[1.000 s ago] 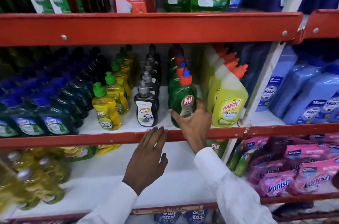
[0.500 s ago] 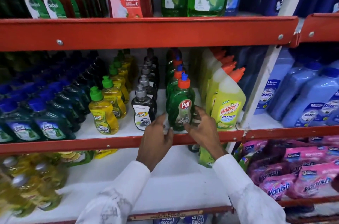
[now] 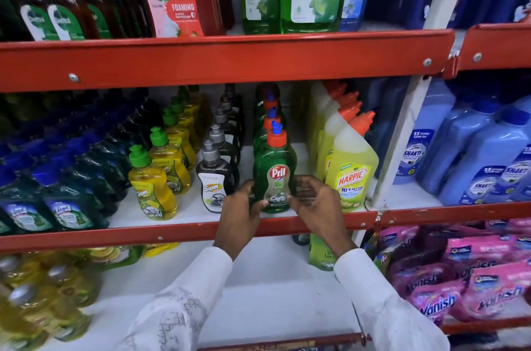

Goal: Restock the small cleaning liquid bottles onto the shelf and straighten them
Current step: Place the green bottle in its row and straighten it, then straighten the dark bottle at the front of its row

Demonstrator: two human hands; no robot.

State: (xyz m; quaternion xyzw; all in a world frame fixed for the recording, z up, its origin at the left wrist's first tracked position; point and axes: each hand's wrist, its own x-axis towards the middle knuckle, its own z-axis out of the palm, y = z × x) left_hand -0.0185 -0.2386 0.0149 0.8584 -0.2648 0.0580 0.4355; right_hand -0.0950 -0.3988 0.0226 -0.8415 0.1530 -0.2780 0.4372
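The front green Pril bottle (image 3: pixel 275 178) is held at its lower body between both hands, at the front edge of the red-trimmed middle shelf (image 3: pixel 184 231). The left hand (image 3: pixel 240 208) is curled against the bottle's left side; the right hand (image 3: pixel 311 202) is closed on its right side, fingertips at the label edge. The base appears to rest on the shelf board, though this is partly hidden by the fingers. The bottle is to be turned until the label faces squarely forward, then set upright in line with the row of Pril bottles (image 3: pixel 268 118) behind it. Even clearance is to be kept from the black Super bottle (image 3: pixel 214 184) and the yellow Harpic bottle (image 3: pixel 352 175), which stand just beside it.
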